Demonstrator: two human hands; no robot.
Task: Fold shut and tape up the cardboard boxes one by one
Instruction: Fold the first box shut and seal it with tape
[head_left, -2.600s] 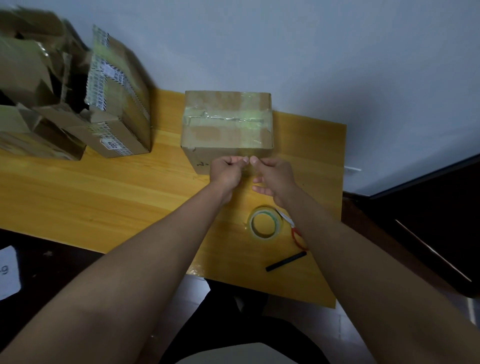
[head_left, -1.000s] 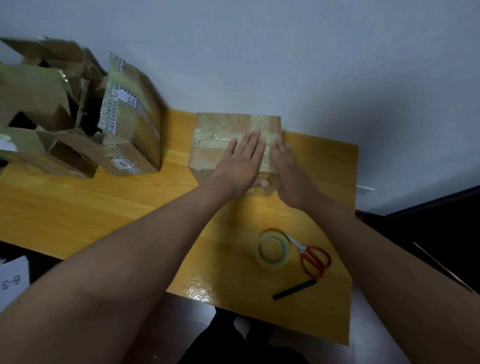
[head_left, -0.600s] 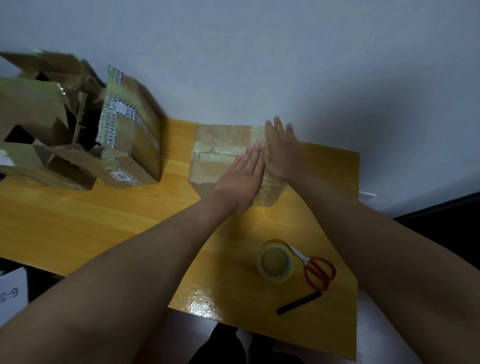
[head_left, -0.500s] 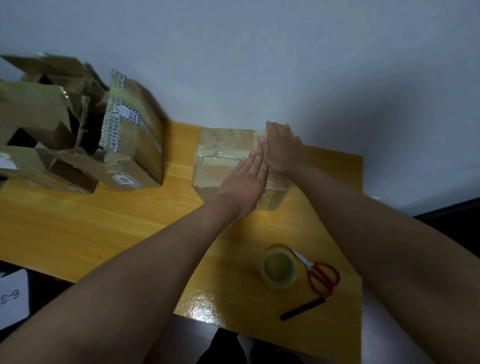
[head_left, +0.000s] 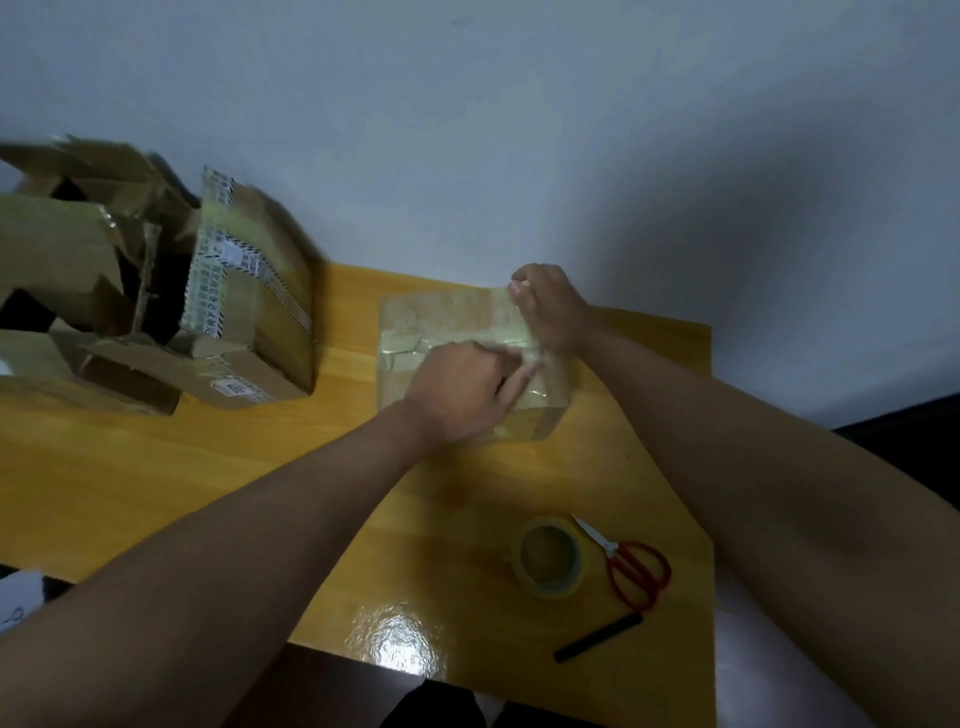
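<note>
A closed cardboard box (head_left: 415, 332) with shiny clear tape across its top stands in the middle of the yellow wooden table (head_left: 218, 467). My left hand (head_left: 462, 389) lies on the box's near right part, and its fingertips press the tape strip down. My right hand (head_left: 548, 306) sits at the far right corner of the box top, fingers bent over the far edge and pressing the tape there. The tape roll (head_left: 550, 558) lies flat on the table nearer to me, with red-handled scissors (head_left: 631, 566) just to its right.
A pile of other cardboard boxes (head_left: 156, 291), some with flaps open and one with printed tape, fills the table's left side. A black marker (head_left: 597, 636) lies near the front right edge. A grey wall rises right behind the table.
Both hands were lying flat on the box top, smoothing the tape. Now my right hand has bent its fingers over the far edge, and my left hand has slid right along the strip.
</note>
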